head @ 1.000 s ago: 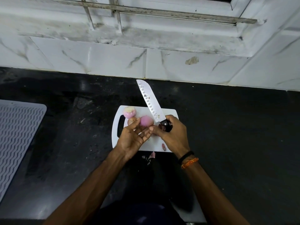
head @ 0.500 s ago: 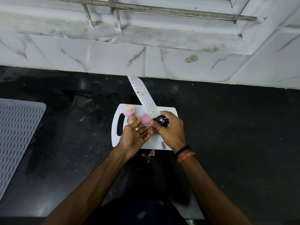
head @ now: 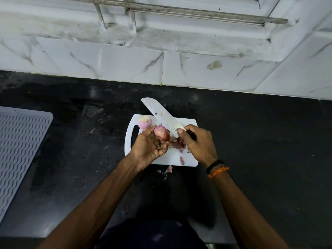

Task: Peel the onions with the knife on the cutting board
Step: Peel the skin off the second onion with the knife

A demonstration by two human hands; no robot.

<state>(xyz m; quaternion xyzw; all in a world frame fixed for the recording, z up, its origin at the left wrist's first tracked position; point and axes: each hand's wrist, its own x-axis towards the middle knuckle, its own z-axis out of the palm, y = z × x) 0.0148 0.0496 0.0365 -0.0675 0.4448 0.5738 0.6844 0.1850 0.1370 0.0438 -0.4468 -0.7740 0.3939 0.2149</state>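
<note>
One head-worn wide-angle view looks forward and down, close over the black counter [head: 251, 141]; its far edge meets the tiled wall [head: 107, 60].

Both forearms reach forward and converge. The left hand [head: 150, 146] is palm-up, fingers curled, its grip around an onion [head: 161, 133]. The right hand [head: 196, 143] wraps a knife [head: 162, 116] handle, thumb seemingly pressed near the blade's base; bands circle that wrist.
</note>
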